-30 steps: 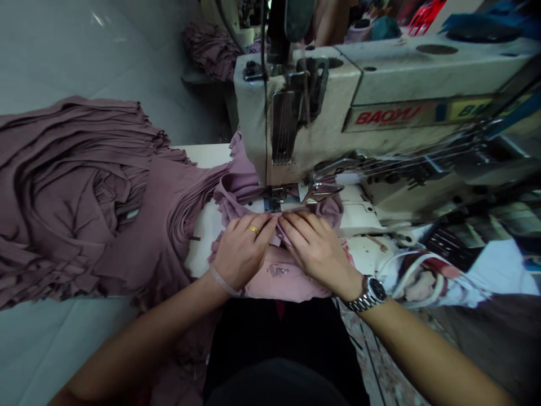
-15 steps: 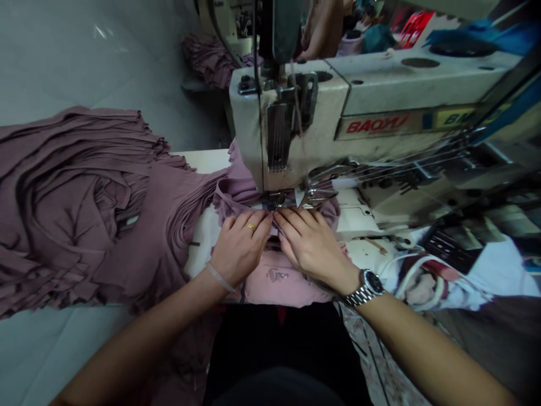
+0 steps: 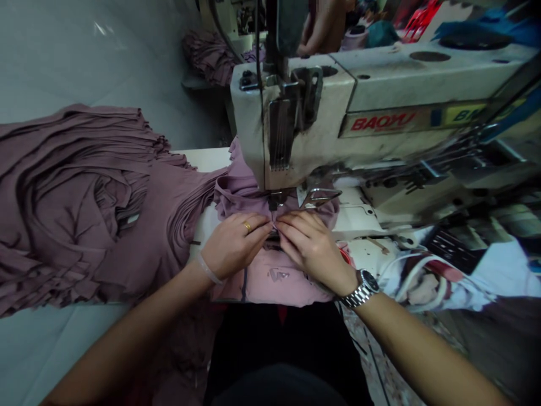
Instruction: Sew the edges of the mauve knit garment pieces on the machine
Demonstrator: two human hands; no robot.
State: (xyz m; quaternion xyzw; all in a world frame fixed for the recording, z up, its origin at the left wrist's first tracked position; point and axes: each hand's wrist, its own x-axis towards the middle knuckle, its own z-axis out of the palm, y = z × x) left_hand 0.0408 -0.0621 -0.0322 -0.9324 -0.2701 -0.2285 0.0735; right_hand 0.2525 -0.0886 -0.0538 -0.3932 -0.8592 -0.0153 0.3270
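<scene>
Right at the presser foot [image 3: 275,202] of a sewing machine [image 3: 304,124], both my hands pinch a piece of mauve fabric [image 3: 239,194]. My left hand [image 3: 236,242], with a ring on one finger, grips it just left of the foot. On the other side my right hand [image 3: 313,245], with a metal watch [image 3: 364,288] at the wrist, holds the fabric with bent fingers. The fingertips of both hands nearly meet, and the edge between them is mostly hidden. Below them a pink cloth [image 3: 283,279] covers the front of the machine bed.
A large pile of mauve cut pieces [image 3: 80,186] lies to the left, running up to the machine. To the right are a white cloth bundle [image 3: 426,285] and a black box [image 3: 452,245]. Behind the machine, another person's hand [image 3: 315,36] shows beside a thread cone [image 3: 354,38].
Both my hands have drawn slightly toward me, away from the presser foot, which shows more plainly now. The fingers remain closed on the mauve fabric.
</scene>
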